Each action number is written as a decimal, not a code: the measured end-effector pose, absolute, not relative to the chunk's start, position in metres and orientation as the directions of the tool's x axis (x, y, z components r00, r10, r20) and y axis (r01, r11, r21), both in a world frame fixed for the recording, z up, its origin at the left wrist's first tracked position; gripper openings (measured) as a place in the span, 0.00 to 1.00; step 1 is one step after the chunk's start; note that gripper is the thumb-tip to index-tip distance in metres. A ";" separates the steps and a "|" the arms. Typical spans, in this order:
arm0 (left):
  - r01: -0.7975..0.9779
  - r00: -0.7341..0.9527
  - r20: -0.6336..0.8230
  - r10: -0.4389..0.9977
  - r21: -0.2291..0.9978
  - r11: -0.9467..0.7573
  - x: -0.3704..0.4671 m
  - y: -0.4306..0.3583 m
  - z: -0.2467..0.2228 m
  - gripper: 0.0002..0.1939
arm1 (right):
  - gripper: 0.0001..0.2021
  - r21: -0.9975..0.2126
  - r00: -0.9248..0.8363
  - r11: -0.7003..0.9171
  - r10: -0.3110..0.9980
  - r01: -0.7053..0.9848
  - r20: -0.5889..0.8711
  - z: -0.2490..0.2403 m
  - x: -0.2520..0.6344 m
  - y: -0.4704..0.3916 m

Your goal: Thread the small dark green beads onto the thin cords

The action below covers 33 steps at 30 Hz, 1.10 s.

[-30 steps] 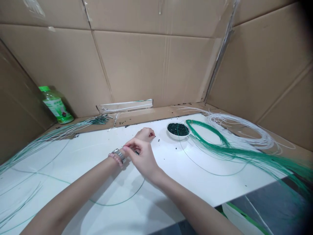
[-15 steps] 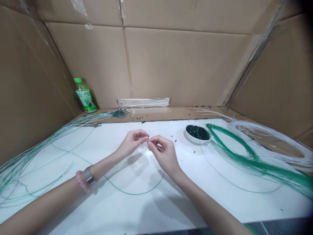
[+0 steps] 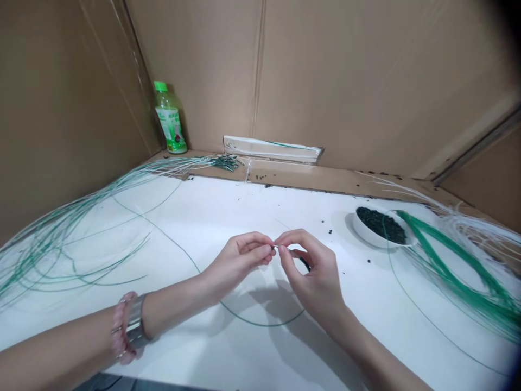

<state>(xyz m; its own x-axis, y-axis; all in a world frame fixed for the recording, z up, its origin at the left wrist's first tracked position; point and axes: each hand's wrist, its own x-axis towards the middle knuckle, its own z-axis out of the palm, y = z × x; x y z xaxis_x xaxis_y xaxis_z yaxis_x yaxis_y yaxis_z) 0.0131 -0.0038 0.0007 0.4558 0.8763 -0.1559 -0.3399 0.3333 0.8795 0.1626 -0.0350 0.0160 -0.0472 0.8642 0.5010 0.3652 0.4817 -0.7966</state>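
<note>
Two hands pinch one thin green wire above a white table.

The left hand (image 3: 240, 256) and the right hand (image 3: 311, 271) meet fingertip to fingertip near the middle of the white table (image 3: 228, 212), each with thumb and forefinger closed on the same green wire (image 3: 260, 320). The wire's end sits between the two pinches, running roughly left to right there; from the hands it drops in a loose loop toward the near edge, then trails away to the far left across the table. Something small and dark shows by the right palm, possibly a bead, though it is too blurred to be sure. To the right, well apart from the hands, stands a white dish of dark beads (image 3: 380, 225), with a bundle of green wires (image 3: 456, 266) beside it. More green wires (image 3: 61, 233) fan out on the left, and a green-capped bottle (image 3: 170, 119) stands at the far cardboard wall.
</note>
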 end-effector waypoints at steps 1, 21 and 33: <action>-0.348 0.468 -0.165 0.868 0.869 0.353 0.013 -0.005 0.000 0.08 | 0.04 -0.788 -0.054 0.492 0.858 0.371 0.511 0.016 0.162 -0.036; -0.363 0.551 -0.207 0.808 0.813 0.455 0.009 -0.008 0.005 0.05 | 0.05 -0.660 -0.133 0.565 0.800 0.495 0.586 0.017 0.163 -0.038; -0.335 0.531 -0.159 0.832 0.863 0.379 0.007 -0.006 0.004 0.05 | 0.06 -0.544 -0.187 0.644 0.720 0.538 0.668 0.017 0.164 -0.036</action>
